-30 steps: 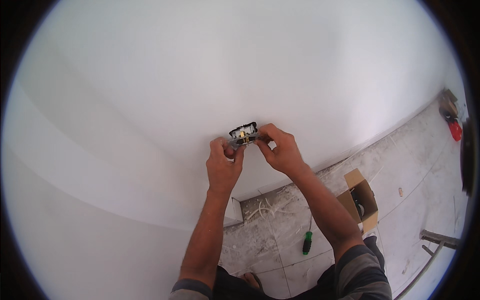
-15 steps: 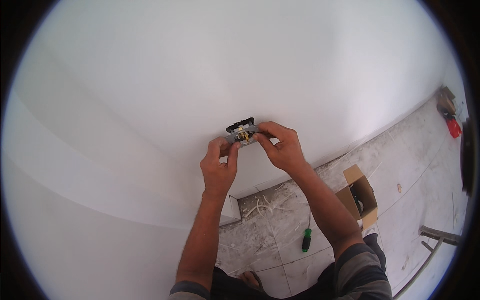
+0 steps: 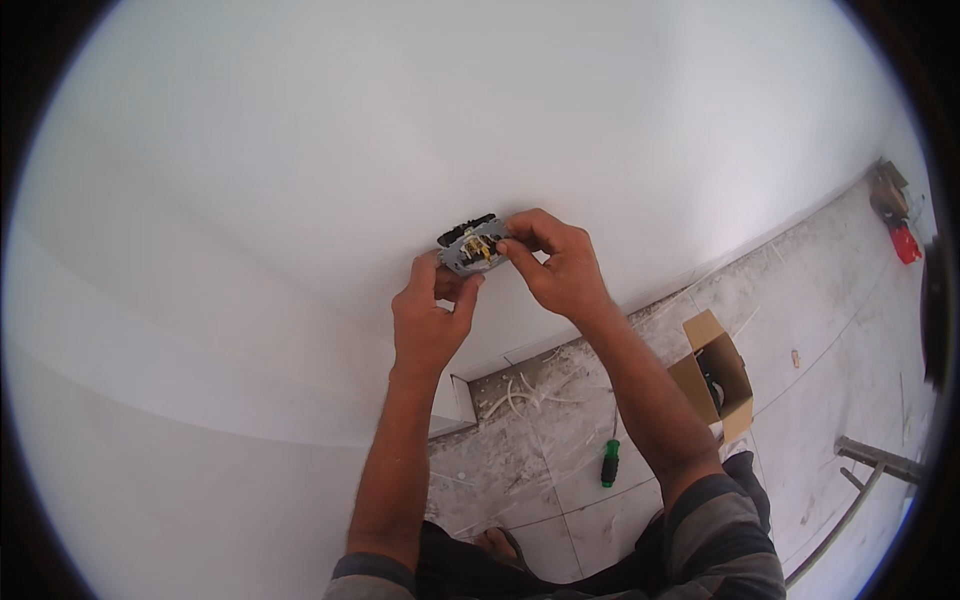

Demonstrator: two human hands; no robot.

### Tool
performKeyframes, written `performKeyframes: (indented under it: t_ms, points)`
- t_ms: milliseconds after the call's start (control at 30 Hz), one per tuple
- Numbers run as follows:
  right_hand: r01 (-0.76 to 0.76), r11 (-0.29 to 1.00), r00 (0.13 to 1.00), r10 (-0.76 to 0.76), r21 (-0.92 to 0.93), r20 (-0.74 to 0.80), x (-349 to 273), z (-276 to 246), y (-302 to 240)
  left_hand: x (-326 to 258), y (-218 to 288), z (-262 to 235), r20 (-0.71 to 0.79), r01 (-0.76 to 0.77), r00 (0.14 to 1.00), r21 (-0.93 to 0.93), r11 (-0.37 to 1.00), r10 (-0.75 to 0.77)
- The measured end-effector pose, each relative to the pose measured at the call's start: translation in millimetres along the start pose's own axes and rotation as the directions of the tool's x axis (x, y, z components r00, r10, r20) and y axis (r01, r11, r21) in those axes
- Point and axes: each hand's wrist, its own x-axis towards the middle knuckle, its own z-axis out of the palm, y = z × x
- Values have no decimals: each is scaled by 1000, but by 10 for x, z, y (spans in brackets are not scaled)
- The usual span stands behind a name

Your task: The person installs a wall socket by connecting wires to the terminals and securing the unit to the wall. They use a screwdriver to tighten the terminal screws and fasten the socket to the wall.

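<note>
Both hands are at a wall socket insert (image 3: 478, 262) with a grey metal mounting plate and brass-coloured contacts in its middle. My left hand (image 3: 425, 318) holds the plate's left and lower edge between fingers and thumb. Pinched at the plate's right edge is my right hand (image 3: 560, 262), its thumb on the front face. Just behind the plate's upper edge shows a black plastic part (image 3: 466, 229) by the wall. Whatever lies behind the insert is hidden.
The white wall (image 3: 620, 120) rises in front of me. On the dusty tiled floor lie a green-handled screwdriver (image 3: 610, 464), an open cardboard box (image 3: 738, 383) and white cable scraps (image 3: 520, 392). A metal-framed object (image 3: 880, 458) stands right, and a red bag (image 3: 905, 245) lies far right.
The insert has tipped so that more of its front faces me, and it sits closer to the black part. Both hands have shifted slightly up and left with it.
</note>
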Motion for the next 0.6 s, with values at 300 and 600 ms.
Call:
performKeyframes:
  t_ms: [300, 600]
  points:
    - [154, 961, 988, -150, -228, 32, -168, -10, 59, -129, -253, 77, -70, -96, 990, 276, 956, 120]
    - [232, 953, 973, -230, -193, 31, -226, -18, 148, -178, -325, 151, -112, -145, 981, 139, 980, 161]
